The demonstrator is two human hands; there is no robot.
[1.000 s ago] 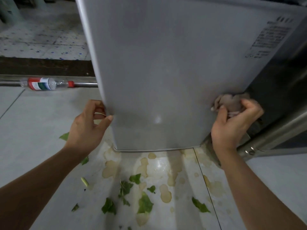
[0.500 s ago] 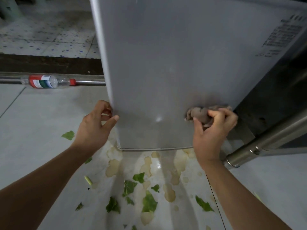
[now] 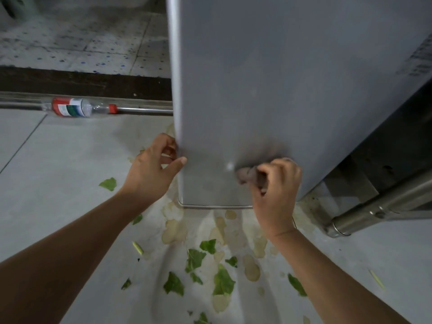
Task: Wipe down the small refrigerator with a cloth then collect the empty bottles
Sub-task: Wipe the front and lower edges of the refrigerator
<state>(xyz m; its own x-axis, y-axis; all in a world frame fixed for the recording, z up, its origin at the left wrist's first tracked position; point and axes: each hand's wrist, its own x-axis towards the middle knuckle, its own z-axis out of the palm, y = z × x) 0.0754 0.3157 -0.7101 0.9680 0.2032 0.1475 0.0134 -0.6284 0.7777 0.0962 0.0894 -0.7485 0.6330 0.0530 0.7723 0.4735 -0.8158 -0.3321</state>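
Head view, largest first.
Fridge [image 3: 280, 90]: grey, upright on the floor, centre.
Left hand [image 3: 149, 169]: grips fridge's left edge low down, fingers curled behind it.
Right hand [image 3: 278, 190]: clutches cloth [image 3: 249, 175], presses it on fridge's lower front.
Bottle [image 3: 77, 107]: lying on floor, far left, red cap.

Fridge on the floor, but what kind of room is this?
Probably a kitchen or back room mid-cleanup: a small grey fridge on a tiled floor, torn green leaves, and a plastic bottle lying by the doorway.
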